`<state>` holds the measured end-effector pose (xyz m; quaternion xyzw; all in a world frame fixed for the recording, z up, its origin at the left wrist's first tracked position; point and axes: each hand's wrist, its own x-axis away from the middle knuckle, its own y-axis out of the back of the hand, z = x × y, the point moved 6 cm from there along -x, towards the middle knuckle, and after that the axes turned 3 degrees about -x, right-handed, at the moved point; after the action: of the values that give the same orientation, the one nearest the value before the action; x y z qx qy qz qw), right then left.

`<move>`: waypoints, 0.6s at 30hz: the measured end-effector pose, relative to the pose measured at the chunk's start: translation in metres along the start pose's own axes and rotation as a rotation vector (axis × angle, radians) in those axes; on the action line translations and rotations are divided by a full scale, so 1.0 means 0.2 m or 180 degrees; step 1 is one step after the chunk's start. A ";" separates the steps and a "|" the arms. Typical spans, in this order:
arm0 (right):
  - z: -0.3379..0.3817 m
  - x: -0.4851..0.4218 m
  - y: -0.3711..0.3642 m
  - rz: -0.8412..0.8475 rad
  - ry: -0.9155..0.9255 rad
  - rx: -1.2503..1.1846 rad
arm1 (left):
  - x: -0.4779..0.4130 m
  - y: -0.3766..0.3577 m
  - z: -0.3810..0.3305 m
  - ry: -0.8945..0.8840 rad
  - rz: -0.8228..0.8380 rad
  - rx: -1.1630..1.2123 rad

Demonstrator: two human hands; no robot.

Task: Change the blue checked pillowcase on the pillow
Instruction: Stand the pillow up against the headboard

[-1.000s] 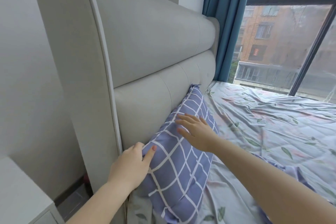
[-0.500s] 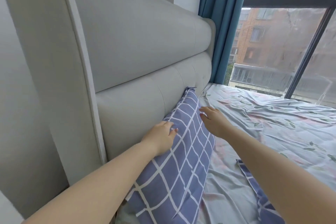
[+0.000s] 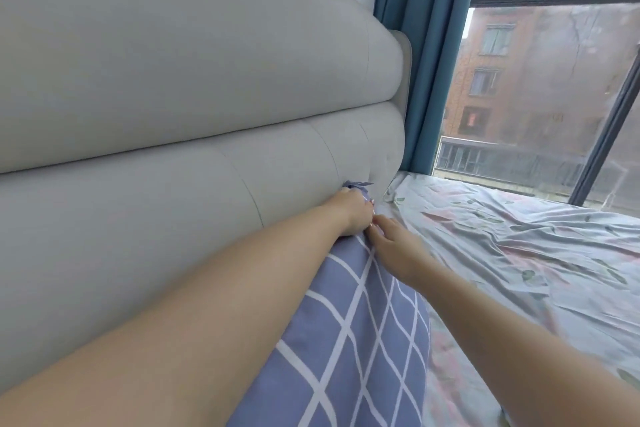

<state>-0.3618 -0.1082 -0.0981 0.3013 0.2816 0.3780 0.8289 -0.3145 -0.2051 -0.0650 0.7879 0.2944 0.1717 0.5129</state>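
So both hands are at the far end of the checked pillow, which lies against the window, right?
No: the head view shows the pillow against the padded headboard, left hand and right hand at its far end.

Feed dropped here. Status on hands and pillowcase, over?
Left hand grips blue checked pillowcase at far corner. Right hand touching beside, grip unclear. Headboard tight behind it.

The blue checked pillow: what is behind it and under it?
Behind the pillow is the grey headboard, which it leans on. The floral sheet runs under it. Directly beneath is covered; the left hand hides much of its far end.
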 end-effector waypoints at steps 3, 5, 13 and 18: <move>-0.04 0.03 -0.03 -0.0117 0.0092 -0.0448 | -0.12 0.00 -0.04 0.0297 -0.0034 -0.0032; -0.04 0.05 -0.05 -0.0106 0.0124 -0.0507 | -0.17 0.00 -0.07 0.0429 -0.0035 -0.0170; -0.06 0.12 0.00 -0.0075 0.0234 -0.0355 | -0.31 0.12 -0.10 0.0671 -0.0379 0.0105; -0.08 0.16 0.00 -0.0124 0.0262 -0.0206 | -0.29 0.09 -0.14 0.0543 -0.0029 0.0914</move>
<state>-0.3557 -0.0785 -0.1159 0.2530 0.3088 0.3828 0.8331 -0.3700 -0.2272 -0.0353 0.8343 0.3620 0.1919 0.3689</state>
